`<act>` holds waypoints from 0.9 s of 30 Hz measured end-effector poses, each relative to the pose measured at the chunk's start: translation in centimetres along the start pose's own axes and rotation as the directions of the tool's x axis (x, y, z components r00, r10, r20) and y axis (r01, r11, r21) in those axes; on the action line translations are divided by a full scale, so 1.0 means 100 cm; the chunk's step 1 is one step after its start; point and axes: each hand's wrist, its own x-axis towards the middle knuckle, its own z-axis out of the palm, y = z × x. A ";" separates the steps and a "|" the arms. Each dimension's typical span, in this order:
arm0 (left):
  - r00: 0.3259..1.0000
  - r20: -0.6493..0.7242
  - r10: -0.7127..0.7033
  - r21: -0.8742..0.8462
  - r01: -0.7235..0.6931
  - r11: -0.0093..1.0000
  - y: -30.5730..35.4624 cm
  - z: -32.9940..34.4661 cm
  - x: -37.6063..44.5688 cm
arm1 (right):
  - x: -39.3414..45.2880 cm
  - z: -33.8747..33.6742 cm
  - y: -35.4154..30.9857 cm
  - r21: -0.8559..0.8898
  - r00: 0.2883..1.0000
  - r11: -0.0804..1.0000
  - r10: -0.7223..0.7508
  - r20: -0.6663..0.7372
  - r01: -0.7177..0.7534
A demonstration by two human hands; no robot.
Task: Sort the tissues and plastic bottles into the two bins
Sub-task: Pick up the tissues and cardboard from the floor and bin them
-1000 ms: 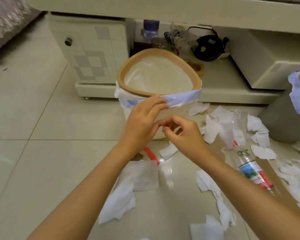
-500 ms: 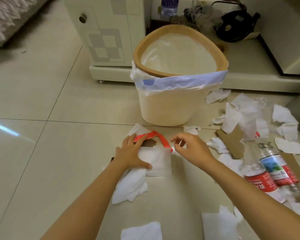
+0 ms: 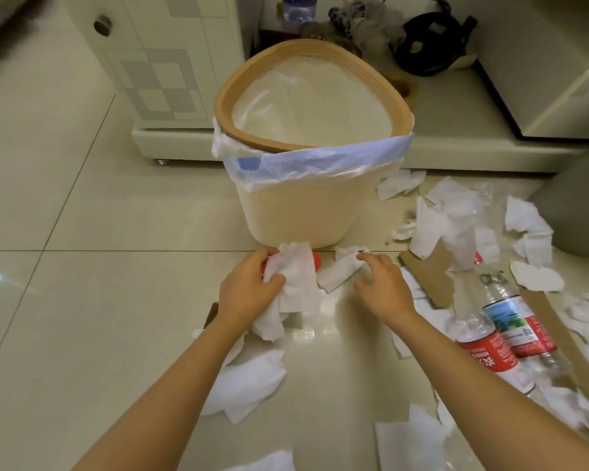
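Left hand (image 3: pixel 249 290): fingers curled round a crumpled white tissue wad (image 3: pixel 295 278), a red piece (image 3: pixel 316 260) showing behind the wad, low over the floor just before the bin; right hand (image 3: pixel 381 287): fingers bent down onto a small folded tissue (image 3: pixel 340 271), fingertips touching its right end, whether pinched or only pressed cannot be told; cream bin (image 3: pixel 296 212): upright on the tile floor (image 3: pixel 82 300), tan rim, clear liner folded over the edge with a blue band, inside holding only the liner as far as visible; grey bin (image 3: pixel 575 212): partly in view at the right edge, well apart from both hands; plastic bottles (image 3: pixel 504 331): two, clear, red-and-white labels, lying side by side on the floor to the right of the right forearm, touching each other; loose tissues (image 3: pixel 456 219): many white pieces scattered right of the cream bin and round the bottles, further pieces near the lower edge beneath and between the forearms; cardboard strips (image 3: pixel 432 273): brown, flat on the floor among the tissues at right; white cabinet (image 3: pixel 157 59): behind the cream bin, chequered grey panel, round knob; low shelf behind: black round object (image 3: pixel 429 42), a bottle with blue label (image 3: pixel 298 8) partly cut off at the top edge.
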 end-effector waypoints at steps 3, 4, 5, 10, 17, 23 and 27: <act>0.998 -0.022 -0.062 -0.228 0.055 0.972 0.009 -0.012 0.003 | 0.016 0.007 -0.001 -0.145 0.989 0.989 0.029 0.148 -0.008; 0.996 -0.017 -0.084 -0.300 0.075 0.951 0.011 -0.014 0.004 | 0.020 0.010 -0.003 -0.173 0.982 0.985 0.032 0.189 0.001; 0.995 -0.010 -0.102 -0.364 0.091 0.927 0.013 -0.017 0.005 | 0.024 0.014 -0.006 -0.187 0.973 0.982 0.036 0.227 0.007; 0.989 0.051 -0.136 -0.572 0.141 0.808 0.017 -0.023 0.006 | 0.034 0.032 -0.017 -0.245 0.954 0.970 0.067 0.294 0.007; 0.986 0.081 -0.145 -0.634 0.163 0.756 0.030 -0.025 0.005 | 0.015 0.033 -0.019 -0.238 0.961 0.958 -0.096 0.258 0.159; 0.996 0.034 -0.080 -0.579 0.085 0.811 0.050 -0.036 0.002 | -0.008 0.002 -0.037 0.017 0.989 0.996 -0.086 0.120 0.085; 1.000 -0.017 0.019 -0.571 -0.025 0.820 0.071 -0.049 -0.005 | -0.024 -0.046 -0.056 0.210 0.987 0.964 -0.158 -0.033 0.162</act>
